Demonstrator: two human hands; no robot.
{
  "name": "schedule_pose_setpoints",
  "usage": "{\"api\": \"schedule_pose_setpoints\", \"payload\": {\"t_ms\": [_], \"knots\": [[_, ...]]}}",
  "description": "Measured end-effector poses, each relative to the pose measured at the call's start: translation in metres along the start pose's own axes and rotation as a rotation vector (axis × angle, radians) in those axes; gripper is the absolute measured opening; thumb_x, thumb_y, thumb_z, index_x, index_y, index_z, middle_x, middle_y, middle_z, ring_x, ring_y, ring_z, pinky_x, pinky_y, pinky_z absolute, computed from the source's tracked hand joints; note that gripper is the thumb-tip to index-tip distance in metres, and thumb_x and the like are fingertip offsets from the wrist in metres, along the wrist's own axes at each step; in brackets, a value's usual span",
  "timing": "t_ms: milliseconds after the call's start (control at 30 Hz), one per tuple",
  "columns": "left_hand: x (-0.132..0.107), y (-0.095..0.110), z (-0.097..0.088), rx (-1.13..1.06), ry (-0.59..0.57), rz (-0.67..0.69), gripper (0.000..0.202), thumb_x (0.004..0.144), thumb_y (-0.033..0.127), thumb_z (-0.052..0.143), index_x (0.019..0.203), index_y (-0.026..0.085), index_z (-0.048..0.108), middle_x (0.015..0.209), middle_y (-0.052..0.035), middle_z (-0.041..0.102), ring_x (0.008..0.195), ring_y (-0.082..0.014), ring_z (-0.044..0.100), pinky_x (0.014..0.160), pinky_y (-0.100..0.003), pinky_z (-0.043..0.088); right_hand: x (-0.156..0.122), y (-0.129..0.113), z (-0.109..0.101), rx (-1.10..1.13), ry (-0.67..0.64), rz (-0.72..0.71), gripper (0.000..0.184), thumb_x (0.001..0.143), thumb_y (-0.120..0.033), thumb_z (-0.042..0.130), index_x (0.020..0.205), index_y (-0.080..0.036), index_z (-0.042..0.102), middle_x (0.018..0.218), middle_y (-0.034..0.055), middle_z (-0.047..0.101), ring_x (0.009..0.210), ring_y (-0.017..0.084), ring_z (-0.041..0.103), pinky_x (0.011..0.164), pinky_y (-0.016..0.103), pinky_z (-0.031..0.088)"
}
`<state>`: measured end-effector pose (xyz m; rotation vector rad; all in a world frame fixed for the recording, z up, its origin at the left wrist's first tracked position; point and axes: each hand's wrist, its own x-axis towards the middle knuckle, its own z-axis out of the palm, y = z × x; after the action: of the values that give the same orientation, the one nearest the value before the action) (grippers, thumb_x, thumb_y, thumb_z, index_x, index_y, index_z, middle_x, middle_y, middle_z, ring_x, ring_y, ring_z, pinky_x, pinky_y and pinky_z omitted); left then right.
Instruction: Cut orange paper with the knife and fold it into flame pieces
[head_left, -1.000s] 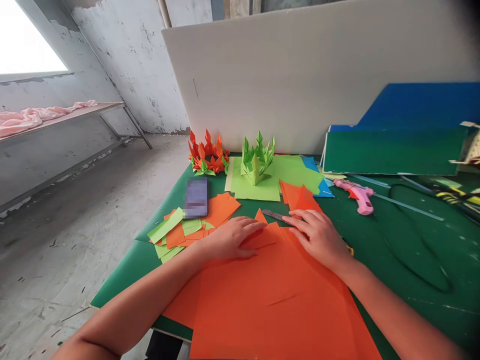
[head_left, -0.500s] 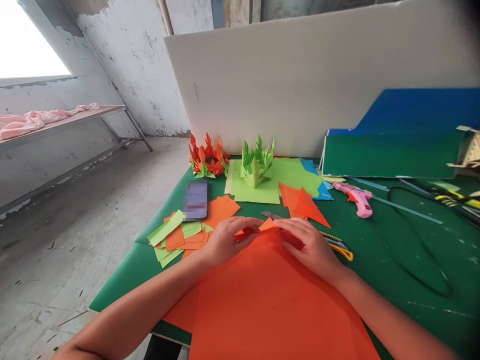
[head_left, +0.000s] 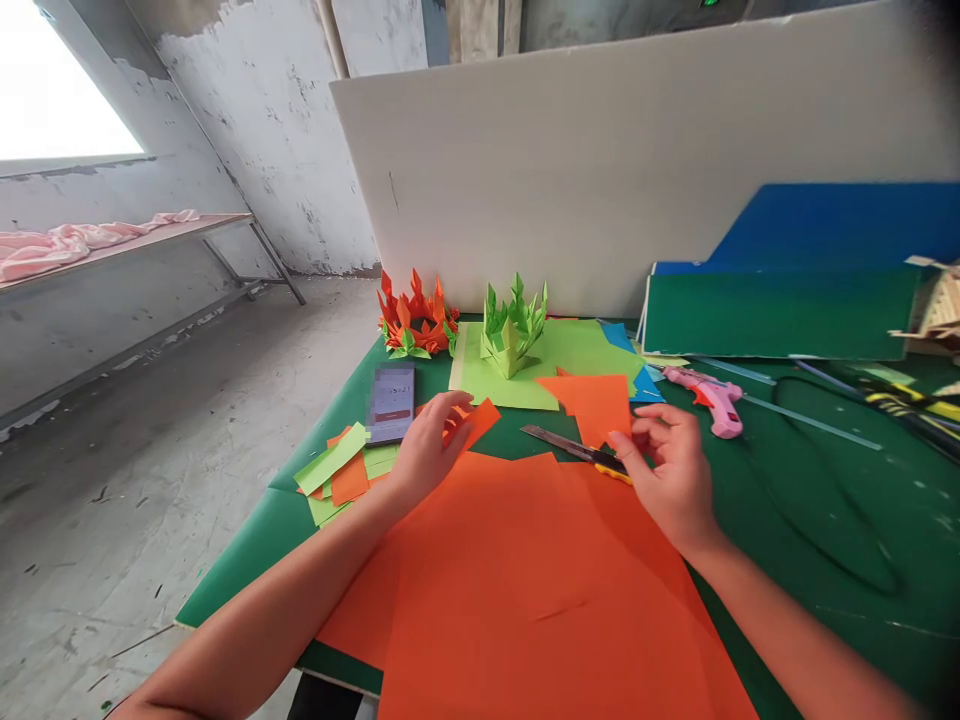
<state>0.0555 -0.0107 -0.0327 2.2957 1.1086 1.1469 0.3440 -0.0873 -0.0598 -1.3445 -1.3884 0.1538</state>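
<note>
A large orange paper sheet (head_left: 540, 580) lies on the green table (head_left: 787, 480) in front of me. My left hand (head_left: 424, 450) pinches a small orange paper piece (head_left: 478, 420) over the heap of orange and light-green scraps (head_left: 341, 470). My right hand (head_left: 671, 465) has curled fingers on the corner of a bigger orange paper piece (head_left: 589, 400), held just above the table. A utility knife (head_left: 574, 448) with a yellow handle lies under that hand, its blade pointing left.
A phone (head_left: 391, 402) lies beside the scraps. A green origami (head_left: 514, 325) and an orange origami (head_left: 412, 315) stand at the back by a white board (head_left: 600, 160). A pink glue gun (head_left: 712, 395), a black cable (head_left: 832, 520) and green and blue boards (head_left: 787, 300) are on the right.
Both hands lifted off the large sheet's far edge and moved apart, the left with a small orange piece towards the scraps, the right with a bigger piece to the far right. The knife is uncovered.
</note>
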Motion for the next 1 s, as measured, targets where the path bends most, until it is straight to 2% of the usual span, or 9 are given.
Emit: {"api": "schedule_pose_setpoints", "payload": {"t_ms": [100, 233, 333, 400, 433, 533, 633, 767, 1000], "knots": [[0.004, -0.013, -0.003, 0.144, -0.044, 0.032, 0.018, 0.094, 0.016, 0.047, 0.105, 0.021, 0.060, 0.110, -0.0067, 0.059, 0.091, -0.0156, 0.062, 0.078, -0.028, 0.055, 0.009, 0.009, -0.009, -0.135, -0.003, -0.013, 0.016, 0.091, -0.036, 0.058, 0.101, -0.023, 0.060, 0.085, 0.0034, 0.066, 0.072, 0.019, 0.065, 0.066, 0.031, 0.054], [0.006, -0.024, -0.004, 0.290, -0.122, 0.037, 0.026, 0.094, 0.013, 0.042, 0.098, 0.020, 0.066, 0.110, -0.0074, 0.060, 0.097, -0.0186, 0.063, 0.084, -0.032, 0.053, 0.016, 0.017, -0.016, -0.403, -0.094, -0.147, 0.026, 0.095, -0.035, 0.051, 0.111, -0.020, 0.065, 0.112, 0.0130, 0.069, 0.100, 0.030, 0.065, 0.085, 0.045, 0.052], [0.004, -0.025, -0.003, 0.336, -0.137, 0.024, 0.025, 0.091, 0.012, 0.046, 0.100, 0.020, 0.068, 0.124, -0.0111, 0.056, 0.111, -0.0271, 0.059, 0.094, -0.044, 0.049, 0.016, 0.013, -0.016, -0.628, -0.090, -0.210, 0.045, 0.093, -0.039, 0.054, 0.131, -0.016, 0.056, 0.143, 0.0220, 0.048, 0.124, 0.044, 0.049, 0.095, 0.062, 0.042], [0.003, -0.022, -0.002, 0.392, -0.107, 0.038, 0.027, 0.089, 0.011, 0.049, 0.104, 0.021, 0.068, 0.137, -0.0128, 0.049, 0.127, -0.0335, 0.047, 0.105, -0.055, 0.037, 0.013, 0.004, -0.013, -0.676, -0.073, -0.241, 0.055, 0.093, -0.040, 0.055, 0.142, -0.016, 0.046, 0.151, 0.0236, 0.037, 0.130, 0.048, 0.042, 0.096, 0.067, 0.037], [0.002, -0.019, -0.002, 0.421, -0.094, 0.053, 0.029, 0.089, 0.010, 0.049, 0.107, 0.022, 0.068, 0.141, -0.0124, 0.046, 0.133, -0.0342, 0.041, 0.109, -0.058, 0.030, 0.010, -0.001, -0.011, -0.648, -0.093, -0.276, 0.056, 0.094, -0.037, 0.054, 0.144, -0.018, 0.043, 0.150, 0.0216, 0.040, 0.131, 0.046, 0.042, 0.098, 0.066, 0.036], [-0.001, -0.007, 0.000, 0.425, -0.151, 0.122, 0.028, 0.095, 0.017, 0.047, 0.115, 0.025, 0.065, 0.143, -0.0104, 0.046, 0.134, -0.0297, 0.040, 0.112, -0.055, 0.024, 0.001, -0.016, -0.004, -0.453, -0.366, -0.440, 0.045, 0.097, -0.028, 0.048, 0.142, -0.026, 0.045, 0.124, 0.0104, 0.066, 0.119, 0.033, 0.056, 0.098, 0.051, 0.043], [-0.007, 0.005, 0.002, 0.345, -0.332, 0.176, 0.041, 0.088, 0.047, 0.063, 0.123, 0.026, 0.061, 0.142, -0.0124, 0.047, 0.131, -0.0335, 0.041, 0.108, -0.054, 0.027, -0.008, -0.025, 0.003, -0.376, -0.556, -0.444, 0.042, 0.097, -0.028, 0.049, 0.139, -0.024, 0.050, 0.109, 0.0089, 0.071, 0.108, 0.029, 0.062, 0.091, 0.045, 0.048], [-0.014, 0.015, 0.006, 0.276, -0.510, 0.201, 0.089, 0.069, 0.073, 0.068, 0.138, 0.022, 0.049, 0.144, -0.0175, 0.044, 0.129, -0.0378, 0.041, 0.109, -0.057, 0.024, -0.013, -0.025, 0.009, -0.393, -0.609, -0.437, 0.041, 0.096, -0.032, 0.052, 0.135, -0.018, 0.053, 0.109, 0.0114, 0.071, 0.109, 0.031, 0.061, 0.091, 0.050, 0.048], [-0.015, 0.019, 0.012, 0.240, -0.506, 0.179, 0.091, 0.070, 0.071, 0.069, 0.142, 0.022, 0.044, 0.140, -0.0173, 0.047, 0.127, -0.0375, 0.043, 0.108, -0.054, 0.026, -0.015, -0.022, 0.011, -0.353, -0.633, -0.405, 0.045, 0.095, -0.032, 0.055, 0.139, -0.023, 0.051, 0.114, 0.0110, 0.069, 0.110, 0.030, 0.062, 0.095, 0.050, 0.049]]}}
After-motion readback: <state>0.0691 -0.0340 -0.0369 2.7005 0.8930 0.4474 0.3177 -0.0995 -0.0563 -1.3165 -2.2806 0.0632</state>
